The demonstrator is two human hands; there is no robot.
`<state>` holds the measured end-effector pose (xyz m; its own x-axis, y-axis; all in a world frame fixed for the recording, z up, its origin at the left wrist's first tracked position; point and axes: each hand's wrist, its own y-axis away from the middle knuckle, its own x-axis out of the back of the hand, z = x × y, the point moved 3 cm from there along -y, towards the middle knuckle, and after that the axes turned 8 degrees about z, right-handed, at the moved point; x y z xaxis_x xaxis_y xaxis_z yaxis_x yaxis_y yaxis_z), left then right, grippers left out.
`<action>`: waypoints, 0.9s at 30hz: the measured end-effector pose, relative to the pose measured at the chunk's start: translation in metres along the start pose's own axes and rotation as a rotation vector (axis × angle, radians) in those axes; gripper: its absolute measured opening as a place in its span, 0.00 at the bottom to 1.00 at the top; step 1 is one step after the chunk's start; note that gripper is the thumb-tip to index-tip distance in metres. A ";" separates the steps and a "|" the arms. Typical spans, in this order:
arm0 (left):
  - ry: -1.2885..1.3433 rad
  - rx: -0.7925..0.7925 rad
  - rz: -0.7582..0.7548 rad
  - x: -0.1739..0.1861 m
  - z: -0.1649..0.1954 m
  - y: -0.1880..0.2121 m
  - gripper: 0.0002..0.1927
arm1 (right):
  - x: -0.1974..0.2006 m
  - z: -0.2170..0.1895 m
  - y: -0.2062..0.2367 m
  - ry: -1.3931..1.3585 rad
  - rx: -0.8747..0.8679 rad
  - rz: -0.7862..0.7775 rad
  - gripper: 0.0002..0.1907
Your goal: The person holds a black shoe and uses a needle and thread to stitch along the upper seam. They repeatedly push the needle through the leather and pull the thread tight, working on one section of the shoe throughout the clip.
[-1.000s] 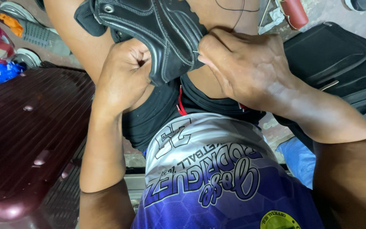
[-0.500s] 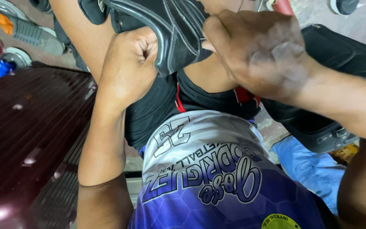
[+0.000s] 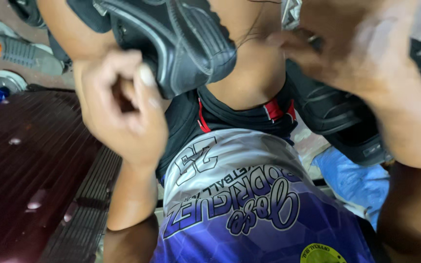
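A black shoe (image 3: pixel 171 44) is held up over the lap, its dark sole turned toward the camera, at the top centre of the view. Its lower edge is gripped by the left hand (image 3: pixel 123 112), whose fingers are curled closed against the sole with the thumb pressed on the rim. The right hand (image 3: pixel 361 53) is raised at the upper right, just beside the shoe; it is badly blurred, so whether it is closed on anything cannot be told, though something thin and dark may be pinched at its fingertips. Below the hands, a purple and white printed jersey (image 3: pixel 249 209) is seen over black shorts (image 3: pixel 191 122) with red trim. A dark maroon ribbed case (image 3: pixel 35 180) lies to the left, and a blue cloth (image 3: pixel 352 180) is seen to the right.
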<state>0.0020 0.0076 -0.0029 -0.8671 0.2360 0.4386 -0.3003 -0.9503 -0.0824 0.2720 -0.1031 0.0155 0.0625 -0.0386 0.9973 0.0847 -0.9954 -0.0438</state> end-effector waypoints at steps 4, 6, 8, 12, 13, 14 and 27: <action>-0.189 -0.468 -0.143 -0.010 0.043 0.003 0.12 | 0.002 -0.015 -0.006 0.005 0.022 0.010 0.25; -0.254 -0.525 -0.186 -0.023 0.053 -0.002 0.12 | 0.006 -0.018 -0.012 -0.056 0.017 0.022 0.23; -0.288 -0.574 -0.223 -0.036 0.057 -0.008 0.11 | 0.012 -0.018 -0.015 -0.119 0.019 0.068 0.20; -0.217 -0.519 -0.253 -0.043 0.047 -0.012 0.06 | 0.009 -0.021 -0.018 -0.212 0.102 0.114 0.18; -0.166 -0.475 -0.265 -0.042 0.042 -0.012 0.06 | 0.003 -0.024 -0.019 -0.298 0.174 0.165 0.18; -0.102 -0.417 -0.245 -0.040 0.038 -0.012 0.04 | 0.001 -0.025 -0.020 -0.378 0.242 0.213 0.18; 0.148 -0.168 -0.518 -0.021 0.028 -0.011 0.37 | 0.001 -0.021 -0.006 -1.083 -0.330 -0.101 0.07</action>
<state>0.0351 0.0074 0.0138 -0.6328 0.7004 0.3302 -0.7501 -0.6604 -0.0366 0.2502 -0.0992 0.0180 0.9107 -0.0207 0.4125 -0.1178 -0.9702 0.2115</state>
